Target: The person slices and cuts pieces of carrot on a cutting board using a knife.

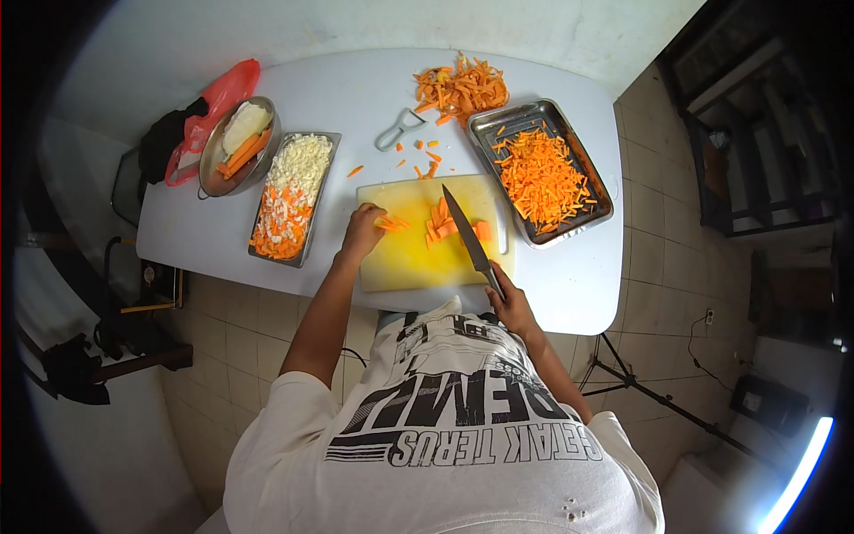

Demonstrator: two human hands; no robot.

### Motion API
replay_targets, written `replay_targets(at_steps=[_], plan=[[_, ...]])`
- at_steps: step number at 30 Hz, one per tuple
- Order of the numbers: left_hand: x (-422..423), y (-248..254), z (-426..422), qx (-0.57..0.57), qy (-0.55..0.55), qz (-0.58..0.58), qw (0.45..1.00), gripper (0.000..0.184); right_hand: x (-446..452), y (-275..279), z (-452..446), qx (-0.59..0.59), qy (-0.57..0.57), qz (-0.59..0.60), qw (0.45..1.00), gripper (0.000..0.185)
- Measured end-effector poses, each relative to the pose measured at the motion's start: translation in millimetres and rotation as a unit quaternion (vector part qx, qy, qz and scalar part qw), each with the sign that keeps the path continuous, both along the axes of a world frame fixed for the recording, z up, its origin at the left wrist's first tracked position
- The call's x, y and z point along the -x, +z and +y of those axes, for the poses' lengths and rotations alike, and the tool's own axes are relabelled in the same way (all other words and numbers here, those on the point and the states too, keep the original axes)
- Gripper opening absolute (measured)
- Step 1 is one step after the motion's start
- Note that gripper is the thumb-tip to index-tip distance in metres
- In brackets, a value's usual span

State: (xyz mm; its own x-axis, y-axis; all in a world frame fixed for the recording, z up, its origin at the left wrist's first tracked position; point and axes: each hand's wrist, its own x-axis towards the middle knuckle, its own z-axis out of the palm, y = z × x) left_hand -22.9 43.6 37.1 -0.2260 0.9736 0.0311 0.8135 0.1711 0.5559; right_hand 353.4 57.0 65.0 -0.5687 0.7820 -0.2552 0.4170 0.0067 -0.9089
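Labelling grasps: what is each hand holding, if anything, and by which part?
The right hand holds the knife by its handle. The left hand is at some carrot sticks; whether gripped or only touched, can't tell.

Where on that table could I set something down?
The table looks bare at its near right corner, before the tray of carrot sticks; at its near left corner, before the metal bowl; and along the back, between bowl and peeler. It's crowded at back right, where the peel pile, scraps and tray cluster.
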Motion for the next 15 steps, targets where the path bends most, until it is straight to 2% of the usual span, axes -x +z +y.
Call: replay_targets(at_steps=[2, 5, 11, 15], plan=[[3.1, -7.4, 1.4, 0.012, -0.012, -0.007, 1.000, 0.042, 0.2, 5.2, 1.4, 0.031, 0.004, -0.025, 0.999, 0.056], [-1.8, -7.5, 0.6, 0.010, -0.030, -0.066, 0.997, 0.043, 1.0, -1.6, 0.1, 0.006, 0.005, -0.013, 1.000, 0.056], [5.5, -13.9, 2.3, 0.031, -0.046, -0.077, 0.995, 0.045, 4.6, 7.3, 0.8, 0.037, 0.002, -0.040, 0.999, 0.056], [8.8, 4.7, 12.4, 0.038, -0.154, 0.012, 0.987, 0.051, 3.9, 2.5, -0.5, 0.014, 0.002, -0.027, 1.000, 0.057]])
